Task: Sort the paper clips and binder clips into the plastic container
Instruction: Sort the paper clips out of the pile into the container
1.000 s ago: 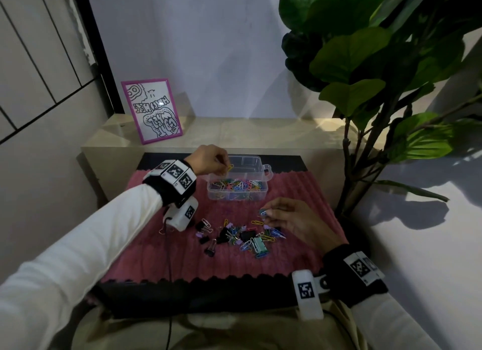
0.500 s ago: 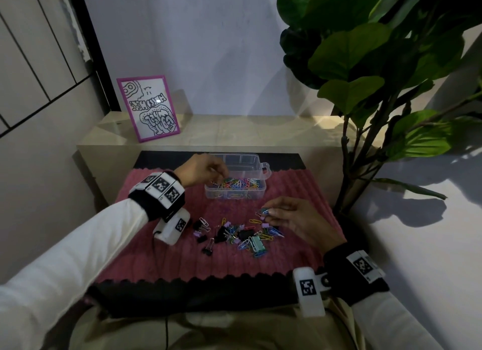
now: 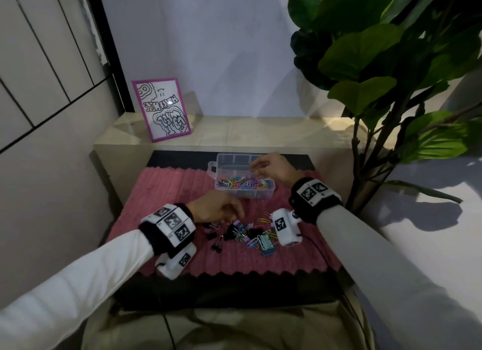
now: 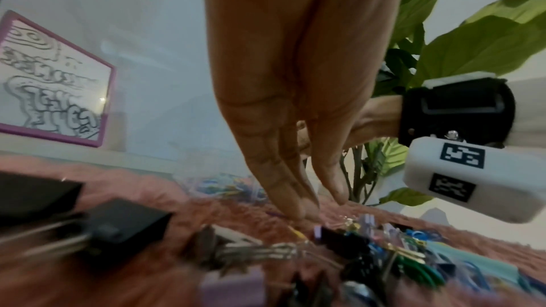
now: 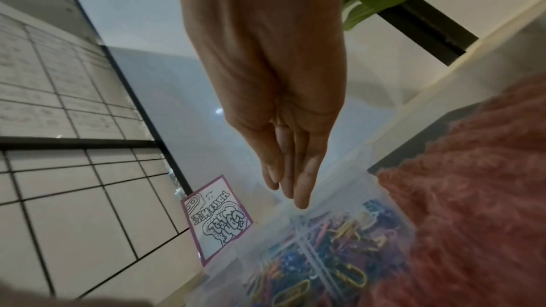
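Nearest the person, a pink ribbed mat covers the dark desk. A mixed pile of paper clips and binder clips lies near the mat's middle; black binder clips sit at the pile's left side.

The left hand hangs over the pile's left edge, fingers straight and close together, pointing down. Its fingertips touch the mat just beside the clips; whether they hold a clip cannot be told.

Farther back, the plastic container stands at the mat's far edge, its near compartments filled with coloured paper clips. The right hand hangs over its right part, fingers straight and bunched, pointing down, nothing visible between them.

On the ledge behind stands a pink-framed drawing at the left; a leafy plant rises at the right.
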Motion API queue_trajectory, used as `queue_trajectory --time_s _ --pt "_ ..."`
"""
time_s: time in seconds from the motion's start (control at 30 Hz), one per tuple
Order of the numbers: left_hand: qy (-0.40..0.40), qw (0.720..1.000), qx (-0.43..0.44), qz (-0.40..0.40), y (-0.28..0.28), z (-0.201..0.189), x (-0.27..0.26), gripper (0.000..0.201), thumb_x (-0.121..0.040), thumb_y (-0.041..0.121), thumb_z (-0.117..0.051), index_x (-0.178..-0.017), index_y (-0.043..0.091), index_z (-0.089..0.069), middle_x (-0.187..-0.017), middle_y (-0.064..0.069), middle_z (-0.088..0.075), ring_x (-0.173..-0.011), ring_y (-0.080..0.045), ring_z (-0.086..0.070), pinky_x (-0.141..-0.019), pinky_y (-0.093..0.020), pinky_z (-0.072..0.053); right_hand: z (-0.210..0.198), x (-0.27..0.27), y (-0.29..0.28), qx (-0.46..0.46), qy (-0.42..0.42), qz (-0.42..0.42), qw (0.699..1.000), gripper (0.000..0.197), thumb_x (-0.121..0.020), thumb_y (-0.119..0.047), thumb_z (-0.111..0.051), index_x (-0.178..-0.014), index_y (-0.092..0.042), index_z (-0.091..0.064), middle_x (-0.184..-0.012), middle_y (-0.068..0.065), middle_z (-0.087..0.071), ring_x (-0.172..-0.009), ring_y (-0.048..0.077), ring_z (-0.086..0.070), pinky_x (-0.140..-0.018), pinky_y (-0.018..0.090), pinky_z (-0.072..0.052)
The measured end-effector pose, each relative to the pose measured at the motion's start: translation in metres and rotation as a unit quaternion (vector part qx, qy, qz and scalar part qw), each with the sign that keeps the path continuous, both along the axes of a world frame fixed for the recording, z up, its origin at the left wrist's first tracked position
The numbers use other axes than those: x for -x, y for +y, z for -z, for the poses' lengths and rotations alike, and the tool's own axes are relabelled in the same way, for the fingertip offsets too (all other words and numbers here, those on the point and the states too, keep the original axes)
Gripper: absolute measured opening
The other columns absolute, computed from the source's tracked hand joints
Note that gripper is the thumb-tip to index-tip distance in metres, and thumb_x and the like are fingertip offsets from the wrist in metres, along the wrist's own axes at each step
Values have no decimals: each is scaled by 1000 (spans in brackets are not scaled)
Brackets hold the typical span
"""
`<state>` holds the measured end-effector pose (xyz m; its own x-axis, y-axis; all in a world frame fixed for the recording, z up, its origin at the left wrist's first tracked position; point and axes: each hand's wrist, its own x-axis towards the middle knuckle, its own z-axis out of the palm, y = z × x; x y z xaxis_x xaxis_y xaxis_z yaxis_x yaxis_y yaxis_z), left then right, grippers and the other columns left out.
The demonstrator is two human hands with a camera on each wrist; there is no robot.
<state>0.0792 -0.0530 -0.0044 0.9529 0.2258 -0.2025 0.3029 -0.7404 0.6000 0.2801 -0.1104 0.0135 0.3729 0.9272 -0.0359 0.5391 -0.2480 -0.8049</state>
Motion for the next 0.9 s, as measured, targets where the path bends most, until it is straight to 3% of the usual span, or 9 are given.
queue_trajectory --time_s 0.1,0.2,0.33,0.4,0.47,0.57,0.7,0.8,0.9 --pt "1 999 -32 31 -10 -7 -16 21 -87 10 -58 -106 10 -65 -106 -4 -68 -85 -3 -57 -67 4 -33 -2 7 -6 9 -79 -13 997 29 -86 6 -54 -112 2 -63 -116 19 -65 -108 26 -63 -97 28 -48" --pt "16 997 -29 69 -22 -13 -31 22 -85 14 -61 -106 10 -64 -104 -4 -70 -87 -7 -60 -66 4 -33 -9 11 -31 -25 -152 -23 988 26 -87 4 -51 -107 1 -67 -110 15 -69 -102 22 -65 -84 10 -44" --pt "67 988 -52 130 -37 -6 -40 38 -74 15 -72 -109 4 -59 -109 -11 -64 -84 -9 -49 -60 -4 -33 -4 26 -84 -37 -186 -89 978 14 -80 5 -60 -85 -3 -71 -82 6 -71 -67 -14 -57 -62 -1 -36" --pt "78 982 -89 149 -40 -2 -38 46 -71 15 -75 -111 3 -57 -112 -14 -58 -83 -13 -46 -60 -16 -31 9 32 -107 -2 -152 -113 982 11 -78 3 -63 -82 -5 -70 -80 6 -72 -64 -12 -58 -63 3 -41" --pt "80 980 -114 144 -37 -1 -33 53 -70 15 -75 -116 5 -53 -116 -14 -55 -93 -22 -51 -70 -21 -33 23 36 -120 48 -172 -126 976 12 -77 -3 -69 -88 -7 -68 -88 8 -70 -74 1 -61 -71 19 -47" --pt "98 978 -141 117 -29 -3 -23 62 -70 19 -75 -124 8 -46 -119 -13 -52 -106 -26 -50 -81 -26 -37 38 40 -124 115 -255 -123 952 30 -78 -19 -69 -107 -12 -62 -102 4 -59 -94 16 -55 -77 24 -38" --pt "128 976 -148 91 -18 -10 -6 54 -73 23 -73 -120 11 -51 -112 -9 -57 -96 -21 -52 -78 -26 -39 45 45 -120 151 -283 -118 940 51 -81 -28 -66 -126 -18 -48 -112 3 -48 -110 18 -47 -87 37 -44" --pt "119 975 -180 62 -10 -13 2 39 -77 8 -63 -115 12 -55 -109 -8 -62 -99 -23 -57 -81 -29 -43 44 45 -116 169 -277 -118 939 50 -79 -25 -68 -124 -18 -50 -110 3 -47 -110 20 -47 -88 42 -45" --pt "56 980 -192 9 -15 -10 7 38 -79 3 -58 -115 15 -55 -110 -7 -60 -101 -23 -57 -85 -33 -46 41 42 -117 158 -258 -105 947 39 -74 -15 -71 -109 -17 -55 -100 -3 -46 -104 18 -50 -85 38 -46"
